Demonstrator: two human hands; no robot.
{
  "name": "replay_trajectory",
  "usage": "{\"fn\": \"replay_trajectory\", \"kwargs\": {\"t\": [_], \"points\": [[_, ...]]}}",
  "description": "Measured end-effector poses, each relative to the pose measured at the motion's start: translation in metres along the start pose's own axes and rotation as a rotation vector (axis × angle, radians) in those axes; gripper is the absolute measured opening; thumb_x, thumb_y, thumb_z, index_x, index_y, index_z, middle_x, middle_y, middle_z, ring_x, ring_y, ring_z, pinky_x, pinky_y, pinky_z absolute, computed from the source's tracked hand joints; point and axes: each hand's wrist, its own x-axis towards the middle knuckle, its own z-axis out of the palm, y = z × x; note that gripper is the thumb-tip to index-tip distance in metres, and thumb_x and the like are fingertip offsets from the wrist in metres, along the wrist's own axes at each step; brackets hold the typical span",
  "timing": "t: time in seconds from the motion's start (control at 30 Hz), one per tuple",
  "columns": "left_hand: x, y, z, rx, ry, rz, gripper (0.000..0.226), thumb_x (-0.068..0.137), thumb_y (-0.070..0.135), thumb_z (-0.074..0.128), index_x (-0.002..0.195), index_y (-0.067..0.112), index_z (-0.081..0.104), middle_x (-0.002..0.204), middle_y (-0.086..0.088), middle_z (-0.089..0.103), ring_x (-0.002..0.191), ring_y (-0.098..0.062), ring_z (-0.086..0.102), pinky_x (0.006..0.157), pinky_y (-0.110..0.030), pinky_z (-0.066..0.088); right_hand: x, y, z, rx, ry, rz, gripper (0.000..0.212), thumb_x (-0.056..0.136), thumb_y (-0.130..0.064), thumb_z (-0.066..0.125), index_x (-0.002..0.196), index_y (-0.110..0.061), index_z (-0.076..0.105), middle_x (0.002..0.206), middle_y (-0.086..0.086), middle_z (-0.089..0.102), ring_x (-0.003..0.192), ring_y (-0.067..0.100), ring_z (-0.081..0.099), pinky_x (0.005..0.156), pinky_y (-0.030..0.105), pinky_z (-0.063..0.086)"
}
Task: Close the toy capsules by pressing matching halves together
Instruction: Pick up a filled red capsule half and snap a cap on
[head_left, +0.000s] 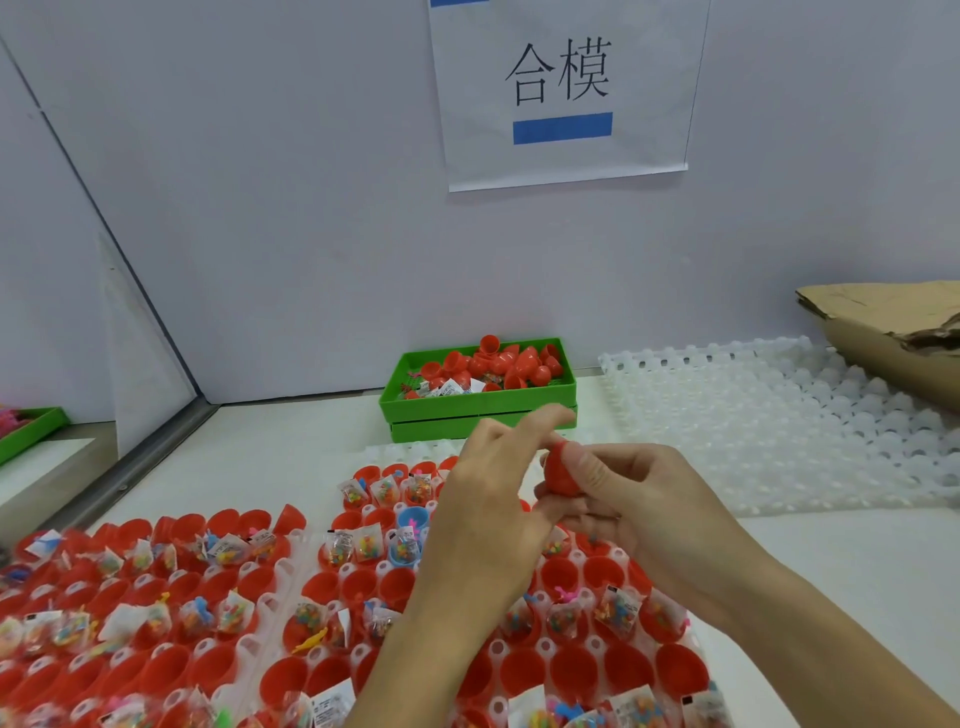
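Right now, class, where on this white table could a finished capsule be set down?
Bare white tabletop lies between the green plastic basket and the red-cup trays; another strip runs right of the trays, below the empty white grid tray. The cup trays themselves are crowded.

Toy-packing workbench: capsule trays (291, 566), station sign (563, 93)

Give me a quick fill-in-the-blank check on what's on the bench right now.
1. The right hand holds a ____ capsule.
2. The tray by the wall is ____.
3. One cup among the red ones is ____.
4. The white grid tray on the right holds ____ capsules.

Missing: red; green; blue; no
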Motion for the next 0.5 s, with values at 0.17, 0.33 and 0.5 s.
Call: {"fn": "replay_trajectory", "kwargs": {"t": [0.17, 0.33, 0.5], "points": [[0.0003, 0.0003, -0.0001, -0.137, -0.02, -0.154, 0.047, 0.078, 0.02, 0.082, 0.12, 0.034, 0.066, 0.108, 0.018, 0.067, 0.105, 0.002, 0.06, 0.088, -0.017, 0.052, 0.0025, -0.0001, -0.0064, 0.127, 0.017, -0.021, 0.032, 0.072, -0.016, 0.069, 0.101, -0.003, 0.075, 0.099, 0.022, 0.074, 0.095, 0.032, 0.073, 0.075, 0.027, 0.06], [0.0013, -0.001, -0.0028, -0.158, -0.01, -0.149, 0.039, 0.081, 0.011, 0.079, 0.114, 0.029, 0.072, 0.112, 0.016, 0.071, 0.109, 0.001, 0.062, 0.09, -0.026, 0.055, 0.0028, -0.0009, -0.0082, 0.187, -0.073, -0.053, 0.032, 0.075, -0.011, 0.069, 0.106, 0.0, 0.074, 0.105, 0.024, 0.072, 0.102, 0.031, 0.071, 0.081, 0.026, 0.057], [0.0017, 0.0008, -0.0026, -0.456, -0.125, -0.339, 0.059, 0.072, 0.025, 0.086, 0.126, 0.028, 0.064, 0.121, 0.016, 0.067, 0.116, 0.0, 0.061, 0.091, -0.024, 0.055, 0.004, 0.0028, -0.0066, 0.095, 0.028, -0.133, 0.025, 0.074, -0.019, 0.07, 0.097, -0.014, 0.079, 0.098, 0.017, 0.075, 0.097, 0.031, 0.072, 0.078, 0.028, 0.058]]}}
